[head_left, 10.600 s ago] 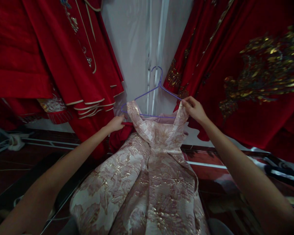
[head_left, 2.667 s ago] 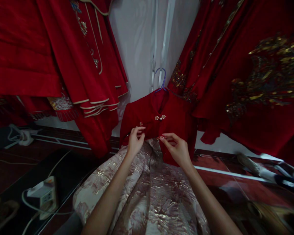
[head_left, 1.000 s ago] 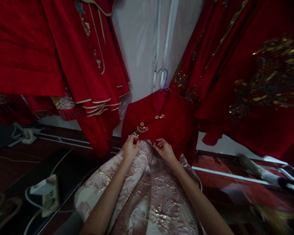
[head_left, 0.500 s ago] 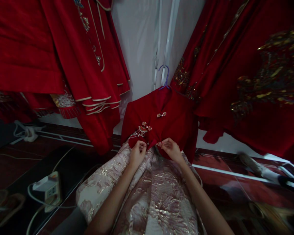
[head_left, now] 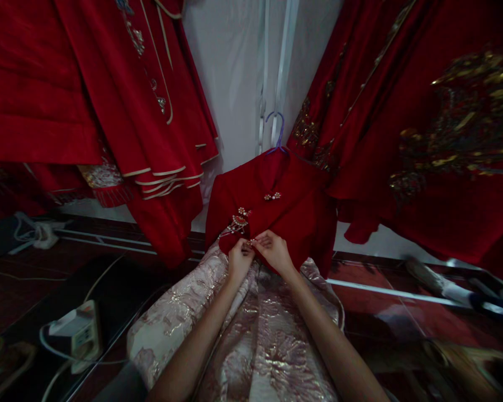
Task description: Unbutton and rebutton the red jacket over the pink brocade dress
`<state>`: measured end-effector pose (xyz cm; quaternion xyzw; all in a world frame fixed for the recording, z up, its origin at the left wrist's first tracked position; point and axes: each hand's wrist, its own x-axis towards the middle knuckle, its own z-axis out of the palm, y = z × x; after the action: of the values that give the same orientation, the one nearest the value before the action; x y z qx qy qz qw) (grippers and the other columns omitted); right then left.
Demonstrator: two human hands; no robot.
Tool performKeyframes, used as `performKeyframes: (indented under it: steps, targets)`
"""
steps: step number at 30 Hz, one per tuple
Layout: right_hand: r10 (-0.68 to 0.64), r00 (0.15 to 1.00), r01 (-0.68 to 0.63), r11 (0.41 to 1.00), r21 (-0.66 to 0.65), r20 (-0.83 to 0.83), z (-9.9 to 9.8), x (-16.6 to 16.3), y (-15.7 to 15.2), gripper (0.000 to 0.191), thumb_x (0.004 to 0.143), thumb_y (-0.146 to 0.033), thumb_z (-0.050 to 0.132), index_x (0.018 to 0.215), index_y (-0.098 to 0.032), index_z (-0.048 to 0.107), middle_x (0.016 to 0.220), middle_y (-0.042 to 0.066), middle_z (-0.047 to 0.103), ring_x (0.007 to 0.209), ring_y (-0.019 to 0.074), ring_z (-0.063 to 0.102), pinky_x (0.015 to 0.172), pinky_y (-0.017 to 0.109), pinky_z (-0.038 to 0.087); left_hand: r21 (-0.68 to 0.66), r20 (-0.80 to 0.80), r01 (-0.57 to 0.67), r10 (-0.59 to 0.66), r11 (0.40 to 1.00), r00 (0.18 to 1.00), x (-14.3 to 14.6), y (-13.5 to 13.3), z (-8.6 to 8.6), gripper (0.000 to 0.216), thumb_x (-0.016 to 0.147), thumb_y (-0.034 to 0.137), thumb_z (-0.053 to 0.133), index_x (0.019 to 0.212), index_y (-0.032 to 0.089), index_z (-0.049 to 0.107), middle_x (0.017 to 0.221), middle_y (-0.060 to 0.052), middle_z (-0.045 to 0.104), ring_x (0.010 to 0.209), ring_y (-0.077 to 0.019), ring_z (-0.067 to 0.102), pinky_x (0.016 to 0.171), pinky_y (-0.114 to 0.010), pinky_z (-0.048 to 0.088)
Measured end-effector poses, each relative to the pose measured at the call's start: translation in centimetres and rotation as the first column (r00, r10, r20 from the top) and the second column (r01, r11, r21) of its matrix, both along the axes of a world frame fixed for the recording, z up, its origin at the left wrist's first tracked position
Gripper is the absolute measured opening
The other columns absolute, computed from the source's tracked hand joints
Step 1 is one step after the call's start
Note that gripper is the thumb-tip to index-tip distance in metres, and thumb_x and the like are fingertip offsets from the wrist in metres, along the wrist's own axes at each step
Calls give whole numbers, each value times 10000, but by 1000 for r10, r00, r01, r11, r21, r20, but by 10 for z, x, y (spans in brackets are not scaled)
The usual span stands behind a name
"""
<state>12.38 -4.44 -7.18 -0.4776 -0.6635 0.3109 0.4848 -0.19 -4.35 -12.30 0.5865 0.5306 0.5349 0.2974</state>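
A short red jacket (head_left: 295,209) hangs on a purple hanger (head_left: 280,131) over a shiny pale pink-gold brocade skirt (head_left: 285,340). One jewelled clasp (head_left: 272,196) lies across its chest below the collar. To the left, a fan-shaped beaded ornament (head_left: 238,223) sits on the front. At the lower front, my left hand (head_left: 240,259) pinches the jacket's edge by a small clasp half. My right hand (head_left: 273,251) pinches the matching clasp half, fingertips against those of the left. Whether the two halves are hooked together is hidden by the fingers.
Red garments with pale piping (head_left: 151,151) hang at left, and red garments with gold sequins (head_left: 465,128) at right. A power strip (head_left: 86,335) with cables lies at lower left. A white rail (head_left: 385,291) runs low at right.
My right hand has moved left with its clasp half, bringing the jacket's two front edges together at my left hand. The view has shifted slightly.
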Motion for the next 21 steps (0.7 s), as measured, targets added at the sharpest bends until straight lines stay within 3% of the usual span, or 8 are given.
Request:
performKeyframes:
  steps: [3,8,12,21]
  targets:
    - [-59,998,59,998,18,-7,-7,4,1,174,749,-341,610,805,-177,609,730,30,670,647,135,630,626,247,520,20,26,48,-48,999,998,1,1,-5,60,728,204,557,779,175,552,712,2,626,644,-112,601,572,-194,459]
    - [-80,996,80,997,6,-37,-12,15,-2,180,757,-340,601,823,-173,608,740,38,671,646,140,633,637,255,524,63,4,31,-31,998,1000,1,2,-6,174,729,241,599,881,178,543,756,0,620,628,-97,582,567,-194,460]
    - [-118,993,118,992,37,-1,-13,20,-2,170,761,-335,593,825,-179,608,760,42,678,656,145,638,649,263,527,85,-57,96,-92,992,994,2,-2,-2,156,770,276,578,896,187,565,799,-10,625,638,-95,576,572,-198,457]
    - [-85,995,83,996,45,43,-22,20,0,144,774,-313,581,823,-178,600,749,37,671,632,135,624,624,254,519,113,-101,39,-28,993,994,4,-1,-7,181,738,211,590,913,192,545,833,-7,614,630,-94,558,575,-203,446]
